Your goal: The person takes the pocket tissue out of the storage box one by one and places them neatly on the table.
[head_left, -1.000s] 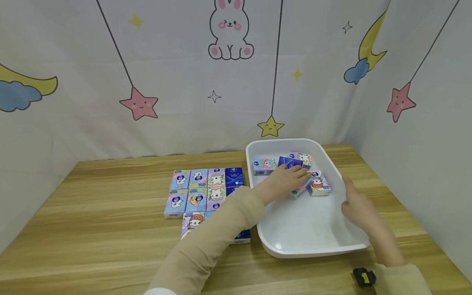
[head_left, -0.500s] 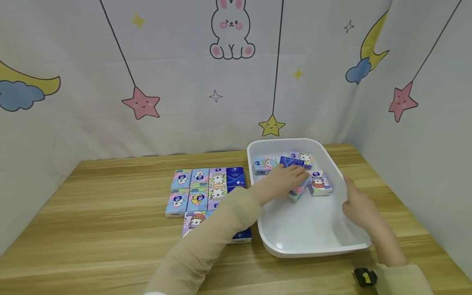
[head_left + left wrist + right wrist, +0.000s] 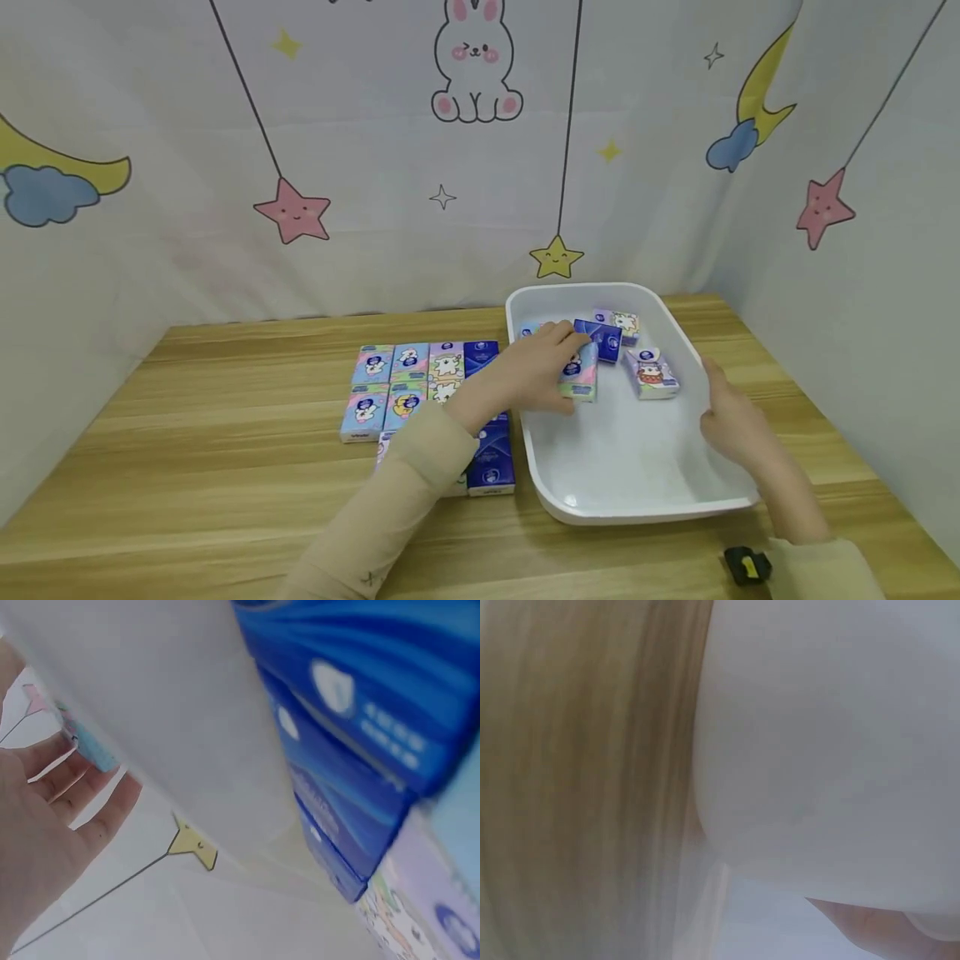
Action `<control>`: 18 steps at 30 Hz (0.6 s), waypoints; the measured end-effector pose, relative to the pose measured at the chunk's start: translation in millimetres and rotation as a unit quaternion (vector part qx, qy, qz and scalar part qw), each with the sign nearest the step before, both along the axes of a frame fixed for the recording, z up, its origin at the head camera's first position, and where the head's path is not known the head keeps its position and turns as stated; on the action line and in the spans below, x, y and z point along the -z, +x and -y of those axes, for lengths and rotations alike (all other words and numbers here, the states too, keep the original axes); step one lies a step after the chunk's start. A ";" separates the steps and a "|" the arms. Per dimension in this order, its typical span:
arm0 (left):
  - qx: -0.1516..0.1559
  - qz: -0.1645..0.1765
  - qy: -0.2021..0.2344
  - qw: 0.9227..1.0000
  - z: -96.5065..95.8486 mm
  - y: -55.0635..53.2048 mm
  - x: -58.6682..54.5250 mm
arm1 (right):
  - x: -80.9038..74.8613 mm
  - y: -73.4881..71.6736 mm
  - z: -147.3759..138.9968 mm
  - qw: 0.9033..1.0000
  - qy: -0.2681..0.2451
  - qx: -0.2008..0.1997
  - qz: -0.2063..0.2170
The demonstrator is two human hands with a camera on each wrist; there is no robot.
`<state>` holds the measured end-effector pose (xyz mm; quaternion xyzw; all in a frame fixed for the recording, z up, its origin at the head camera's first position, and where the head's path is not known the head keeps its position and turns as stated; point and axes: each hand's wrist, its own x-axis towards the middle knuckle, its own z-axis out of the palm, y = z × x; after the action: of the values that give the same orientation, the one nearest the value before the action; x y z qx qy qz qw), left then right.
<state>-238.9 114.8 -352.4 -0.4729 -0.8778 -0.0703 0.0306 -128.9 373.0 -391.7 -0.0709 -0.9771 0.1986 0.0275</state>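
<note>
Inside the white plastic bin (image 3: pixel 637 475), my left hand (image 3: pixel 528 367) holds a pink, blue and green tissue pack (image 3: pixel 580 379) between thumb and fingers. The left wrist view shows the same hand (image 3: pixel 52 802) with its fingers at the blue side of that pack (image 3: pixel 94 746), past the bin's wall (image 3: pixel 165 697). My right hand (image 3: pixel 733 421) grips the bin's right rim. Near the held pack lie a dark blue tissue pack (image 3: pixel 600 340), a purple pack (image 3: pixel 626 323) and a pack with a red-hatted figure (image 3: pixel 652 375). Another pack (image 3: pixel 529 329) is mostly hidden behind my left hand.
Left of the bin, tissue packs stand in close rows, among them light blue packs (image 3: pixel 365 412) and dark blue ones (image 3: pixel 491 458); my left sleeve covers some. A small black object (image 3: pixel 747 567) is by my right sleeve. A printed curtain (image 3: pixel 375 150) hangs behind the wooden table (image 3: pixel 225 442).
My left hand has drawn back to the left with the tissue pack, which is now turned more upright. The dark blue pack shows more fully. My right hand stays on the rim.
</note>
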 end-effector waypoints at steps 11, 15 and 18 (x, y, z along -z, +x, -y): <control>-0.002 0.044 0.079 0.996 45.3 21.1 -6.5 | 0.6 -0.6 -1.0 1.000 -0.003 0.000 0.009; -0.004 0.053 0.105 0.993 62.3 30.6 -8.4 | 1.2 -1.5 -0.9 1.000 -0.005 0.002 0.013; 0.003 0.053 0.122 0.991 74.9 37.9 -9.5 | 0.9 -1.4 -1.1 1.000 -0.003 0.003 0.013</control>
<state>-201.0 39.8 -342.9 -0.4634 -0.8618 -0.2021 0.0414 -130.3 374.0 -392.6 -0.0767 -0.9766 0.2002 0.0153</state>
